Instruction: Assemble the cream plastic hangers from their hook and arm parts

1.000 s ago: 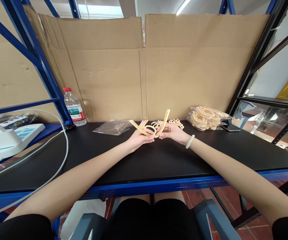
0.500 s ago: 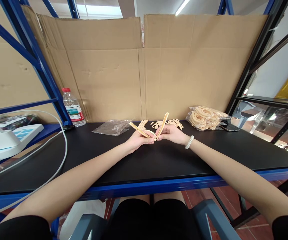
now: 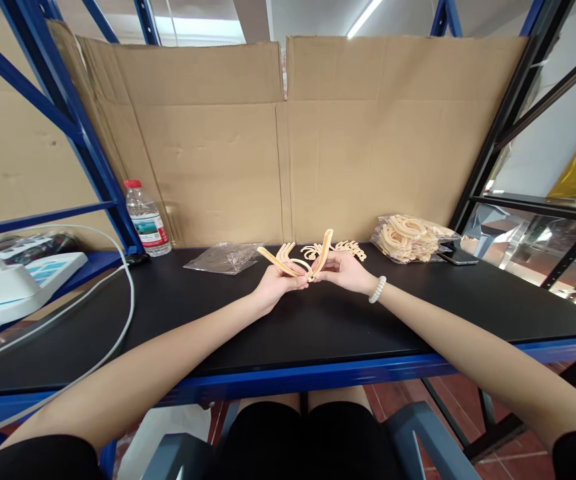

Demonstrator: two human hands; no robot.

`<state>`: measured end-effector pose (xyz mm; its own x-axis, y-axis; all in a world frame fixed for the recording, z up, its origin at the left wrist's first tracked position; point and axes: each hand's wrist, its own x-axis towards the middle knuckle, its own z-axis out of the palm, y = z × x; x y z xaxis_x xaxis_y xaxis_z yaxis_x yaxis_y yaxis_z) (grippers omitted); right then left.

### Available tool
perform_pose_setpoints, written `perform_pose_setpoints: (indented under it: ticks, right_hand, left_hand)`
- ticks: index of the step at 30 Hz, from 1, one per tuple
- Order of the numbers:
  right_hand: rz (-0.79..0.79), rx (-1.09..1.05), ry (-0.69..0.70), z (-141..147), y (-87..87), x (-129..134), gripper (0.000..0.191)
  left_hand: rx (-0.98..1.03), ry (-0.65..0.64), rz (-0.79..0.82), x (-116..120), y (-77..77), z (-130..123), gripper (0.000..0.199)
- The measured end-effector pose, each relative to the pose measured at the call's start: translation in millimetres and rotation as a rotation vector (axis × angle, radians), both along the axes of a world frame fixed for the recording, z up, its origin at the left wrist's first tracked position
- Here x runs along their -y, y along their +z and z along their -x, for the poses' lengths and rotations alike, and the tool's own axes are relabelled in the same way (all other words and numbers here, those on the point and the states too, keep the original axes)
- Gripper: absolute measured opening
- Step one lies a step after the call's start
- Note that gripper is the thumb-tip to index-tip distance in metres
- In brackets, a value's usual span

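Above the black tabletop, my left hand (image 3: pixel 279 285) pinches a long, pale wooden strip (image 3: pixel 277 261) that slants up to the left. My right hand (image 3: pixel 345 271) grips a curved wooden piece (image 3: pixel 325 251), its free end pointing up. The two pieces meet in a V between my fingertips; whether they are joined there I cannot tell. A thin curved wooden part (image 3: pixel 300 263) shows between them. Behind my hands lie bent wooden strips (image 3: pixel 285 252) and a row of small curly wooden pieces (image 3: pixel 352 249), partly hidden by my right hand.
A clear plastic bag (image 3: pixel 225 257) lies flat at the back left, near a red-capped water bottle (image 3: pixel 147 220). At the back right are a bag of wooden parts (image 3: pixel 411 238) and a phone (image 3: pixel 459 256). A white cable (image 3: pixel 132 300) loops over the left side by a power strip (image 3: pixel 53 277).
The wooden piece in my right hand has tilted and its upper end has dropped slightly to the left. My left hand has hardly moved. The view has shifted a little.
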<state>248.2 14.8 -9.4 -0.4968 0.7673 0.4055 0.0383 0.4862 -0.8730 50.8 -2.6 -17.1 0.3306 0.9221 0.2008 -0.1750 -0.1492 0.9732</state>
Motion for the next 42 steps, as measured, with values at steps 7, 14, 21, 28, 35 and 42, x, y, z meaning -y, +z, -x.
perform_pose_setpoints:
  ticks: [7, 14, 21, 28, 35, 42]
  right_hand:
    - [-0.043, 0.000, -0.021, 2, -0.1, 3, 0.020]
    - [-0.061, -0.033, -0.061, 7, -1.5, 8, 0.021]
    - [-0.052, -0.072, -0.117, 13, -3.4, 12, 0.026]
    - [-0.025, -0.116, -0.196, 19, -8.8, 12, 0.033]
    - [-0.035, -0.093, -0.162, 17, -5.9, 14, 0.031]
    - [-0.061, -0.060, -0.089, 14, -2.9, 16, 0.031]
  left_hand:
    - [0.061, 0.064, 0.039, 3, -0.6, -3, 0.023]
    - [0.118, 0.141, 0.118, 8, 2.9, -8, 0.021]
    - [0.197, 0.179, 0.170, 10, 4.7, -8, 0.017]
    - [0.219, 0.204, 0.179, 10, 4.9, -9, 0.012]
    - [0.192, 0.208, 0.215, 9, 6.9, -9, 0.013]
    - [0.159, 0.182, 0.212, 10, 8.2, -8, 0.015]
